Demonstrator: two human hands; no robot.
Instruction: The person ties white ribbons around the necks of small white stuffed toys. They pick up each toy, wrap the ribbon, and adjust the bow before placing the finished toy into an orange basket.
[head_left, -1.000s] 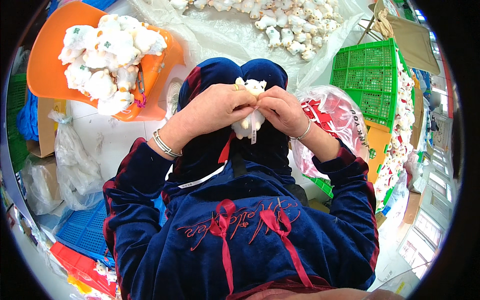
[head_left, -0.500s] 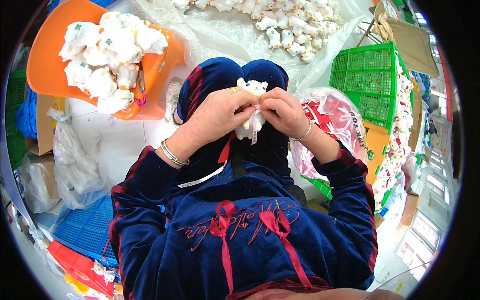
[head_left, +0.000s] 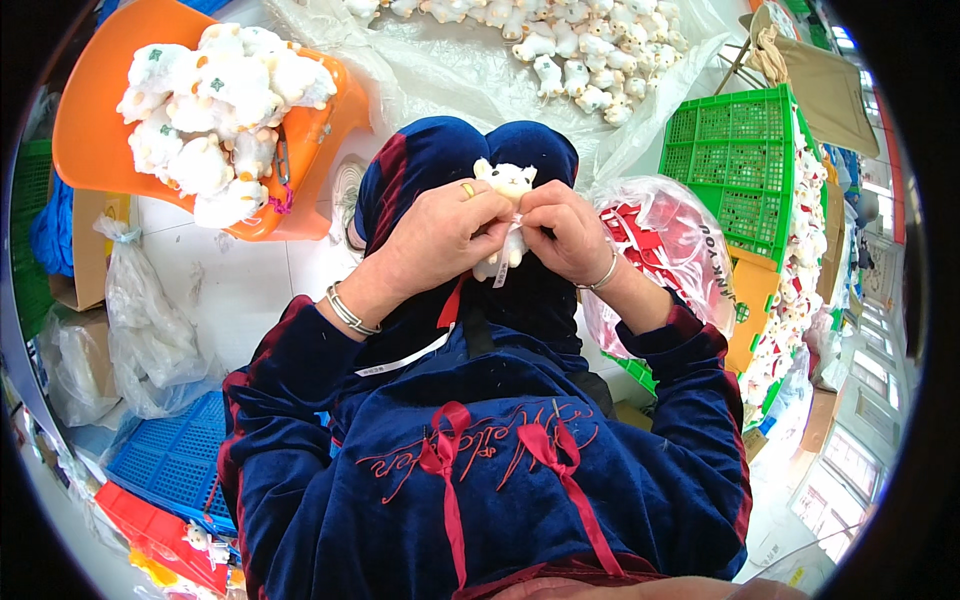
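I hold the small white plush toy (head_left: 505, 205) pinched between left hand (head_left: 440, 235) and right hand (head_left: 565, 232), apparently fixing its tag, so steady fingertip control comes next.

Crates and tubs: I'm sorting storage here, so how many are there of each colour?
Orange tub: 1
Green crate: 1
Blue crate: 1
Red crate: 1
Total: 4
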